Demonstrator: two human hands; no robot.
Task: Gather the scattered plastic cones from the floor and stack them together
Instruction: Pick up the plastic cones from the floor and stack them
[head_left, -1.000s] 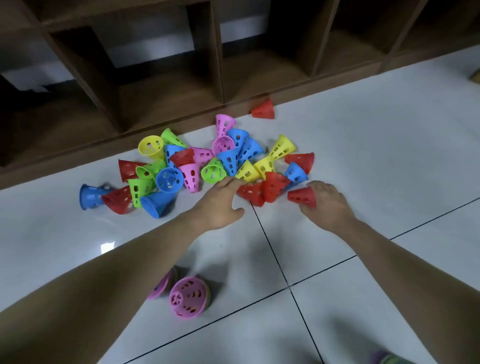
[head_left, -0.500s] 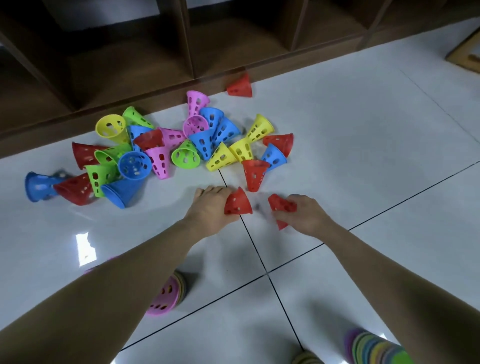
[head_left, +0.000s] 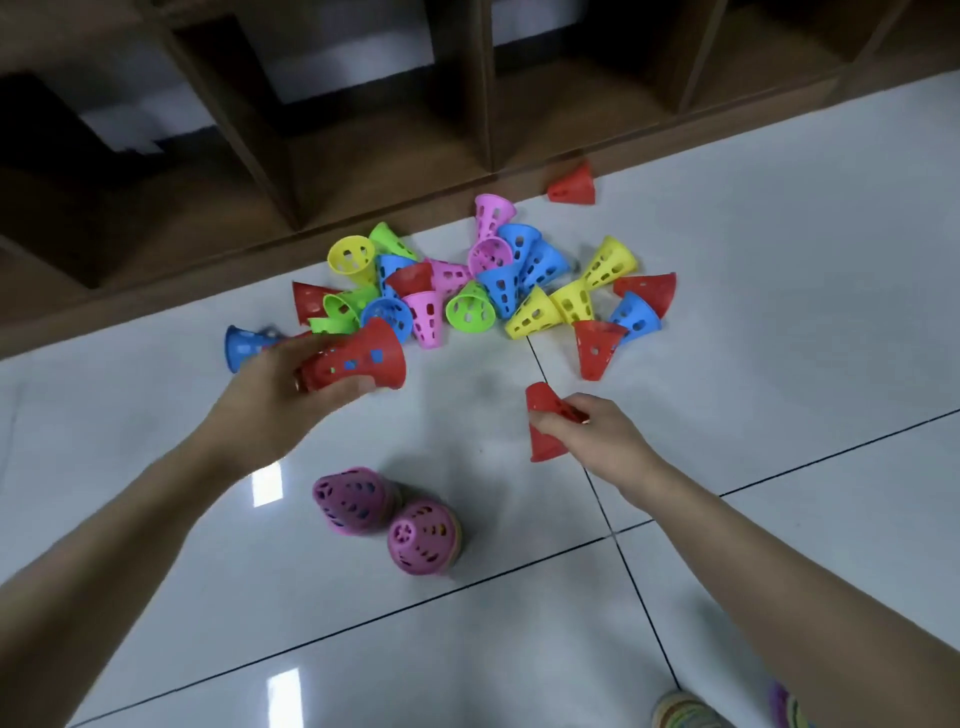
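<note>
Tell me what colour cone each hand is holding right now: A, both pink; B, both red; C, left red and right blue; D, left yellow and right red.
B: the left hand grips a red cone, and the right hand pinches another red cone.

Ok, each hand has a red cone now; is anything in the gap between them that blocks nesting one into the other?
Nothing visible. Between the red cone in the left hand and the red cone in the right hand there is only bare floor; the pink-topped stacks stand nearer the person.

2 bare forearms, no sleeves in frame. Left hand (head_left: 280, 395) has a thin ring on 1 finger; right hand (head_left: 597, 441) wears nothing visible.
</note>
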